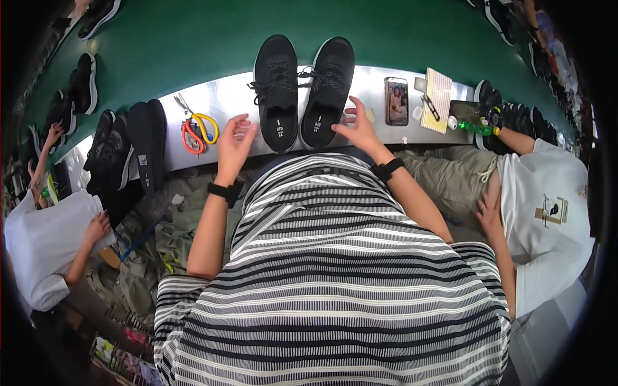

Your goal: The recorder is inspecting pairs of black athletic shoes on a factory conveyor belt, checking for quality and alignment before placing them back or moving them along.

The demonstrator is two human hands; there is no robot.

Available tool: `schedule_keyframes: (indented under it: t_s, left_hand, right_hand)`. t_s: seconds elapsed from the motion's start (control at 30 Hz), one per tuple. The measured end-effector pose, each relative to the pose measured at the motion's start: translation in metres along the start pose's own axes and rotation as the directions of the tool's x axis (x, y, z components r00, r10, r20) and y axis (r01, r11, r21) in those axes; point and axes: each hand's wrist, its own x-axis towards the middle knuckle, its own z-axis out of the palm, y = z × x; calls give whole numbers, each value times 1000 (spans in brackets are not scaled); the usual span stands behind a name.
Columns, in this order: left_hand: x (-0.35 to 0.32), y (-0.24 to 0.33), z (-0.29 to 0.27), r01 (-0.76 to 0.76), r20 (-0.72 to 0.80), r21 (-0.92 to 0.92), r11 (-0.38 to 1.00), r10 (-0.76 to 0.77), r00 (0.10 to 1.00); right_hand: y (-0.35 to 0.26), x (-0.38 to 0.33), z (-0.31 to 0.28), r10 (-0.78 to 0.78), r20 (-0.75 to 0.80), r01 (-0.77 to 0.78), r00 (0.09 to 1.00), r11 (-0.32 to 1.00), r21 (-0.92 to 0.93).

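Two black lace-up sneakers stand side by side on the metal ledge, toes pointing away from me and heels near my striped top. Close to the heel of the left sneaker (278, 74), my left hand (235, 141) hovers with its fingers apart and nothing in it. My right hand (358, 130) is beside the right sneaker (335, 71). Its thumb reaches the sneaker's heel edge, while the other fingers spread away from the shoe; whether the thumb presses on it I cannot tell. Dark insoles with pale markings show inside both shoes.
Yellow-handled scissors (205, 127) and a red-handled tool (191, 137) lie left, beside black insoles (148, 138) and more sneakers (114, 151). Right are a phone (396, 101), notepad (438, 96), black pen (430, 107) and green bottle (473, 127). Co-workers sit both sides; a green surface (193, 38) lies beyond.
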Motion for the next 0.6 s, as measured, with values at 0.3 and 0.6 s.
schedule_keyframes:
  t_s: [0.3,0.6]
  left_hand:
    - [44,-26,22,251,316,-272,929,-160,935]
    - [57,57,7,40,274,-252,967,32,961]
  right_hand:
    - [-8,7,18,54,195,-132,979,903,409]
    - [-65,4,-30,-119,50,105,992,969,225]
